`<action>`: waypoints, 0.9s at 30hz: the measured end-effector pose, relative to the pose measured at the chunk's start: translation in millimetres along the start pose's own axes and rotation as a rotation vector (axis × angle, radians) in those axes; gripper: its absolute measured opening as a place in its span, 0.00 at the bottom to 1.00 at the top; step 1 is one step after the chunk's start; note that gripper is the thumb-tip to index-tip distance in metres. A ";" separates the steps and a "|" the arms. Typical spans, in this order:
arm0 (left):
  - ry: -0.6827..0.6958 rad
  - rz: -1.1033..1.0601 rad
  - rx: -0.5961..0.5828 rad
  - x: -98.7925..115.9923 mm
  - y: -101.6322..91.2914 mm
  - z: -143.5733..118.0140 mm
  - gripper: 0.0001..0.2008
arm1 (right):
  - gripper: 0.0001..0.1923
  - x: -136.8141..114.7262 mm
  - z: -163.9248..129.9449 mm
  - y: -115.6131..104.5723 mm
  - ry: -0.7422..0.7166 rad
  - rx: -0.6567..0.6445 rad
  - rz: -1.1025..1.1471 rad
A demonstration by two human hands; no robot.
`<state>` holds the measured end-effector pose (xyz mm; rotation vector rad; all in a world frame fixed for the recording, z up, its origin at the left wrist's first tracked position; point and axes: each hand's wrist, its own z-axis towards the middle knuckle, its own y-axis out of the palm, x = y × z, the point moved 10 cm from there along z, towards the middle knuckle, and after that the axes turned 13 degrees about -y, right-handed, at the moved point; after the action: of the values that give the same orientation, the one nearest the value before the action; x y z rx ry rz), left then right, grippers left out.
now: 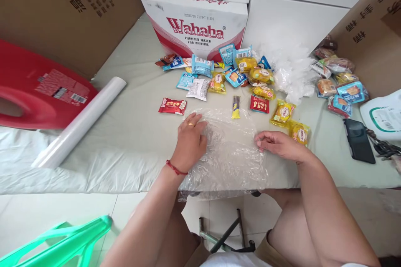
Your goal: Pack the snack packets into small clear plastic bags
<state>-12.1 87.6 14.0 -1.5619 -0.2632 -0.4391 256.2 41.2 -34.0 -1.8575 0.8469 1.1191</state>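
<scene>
Pinched in the grip of the right hand, thumb closed against fingers, is the right edge of a clear film. Its left side is covered by the left hand, fingers bent; whether any film is held there cannot be told. The film is spread on the desk and draped over the front edge. At its far edge a purple-and-yellow stick is laid, between two red packets lettered in Chinese. To the right, two yellow cakes are placed. Behind, blue and yellow snacks are heaped before a box marked "Wahaha®" and "PURIFIED WATER FOR DRINKING". Chinese characters are printed on the brown cartons at both sides. A barcode label is borne by the red jug.
</scene>
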 end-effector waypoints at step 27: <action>0.027 0.159 -0.051 20.1 42.6 10.8 0.29 | 0.22 -47.8 56.9 -69.4 0.090 0.253 -0.630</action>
<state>25.4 94.4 -15.8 -1.6116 -0.1061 -0.3442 274.1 129.8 12.3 -1.7818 0.3750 0.5125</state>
